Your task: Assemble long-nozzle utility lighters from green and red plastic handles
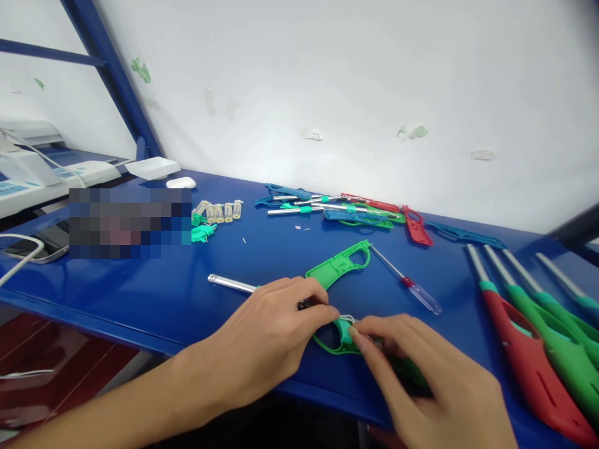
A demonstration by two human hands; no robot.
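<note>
A green gas lighter body (pixel 327 349) lies open at the table's front edge, under both hands. Its metal tube (pixel 231 284) sticks out to the left. My left hand (pixel 281 321) is closed over the middle of the lighter, near a small black part (pixel 304 304). Thumb and fingers of my right hand (pixel 435 368) are pinched at the teal trigger (pixel 345 337), beside a thin white wire (pixel 347 318). What lies between those fingertips is hidden. Just behind my hands rests a loose green handle half (pixel 339 265), with a screwdriver (pixel 414 287) to its right.
Assembled lighters (pixel 519 349) lie at the right. Metal tubes (pixel 304 210) and coloured shell halves (pixel 416 224) are piled along the wall. Clear fuel tanks (pixel 224 212) and teal triggers (pixel 202 232) stand left of them. A phone (pixel 47 240) lies far left on the blue table (pixel 154 293).
</note>
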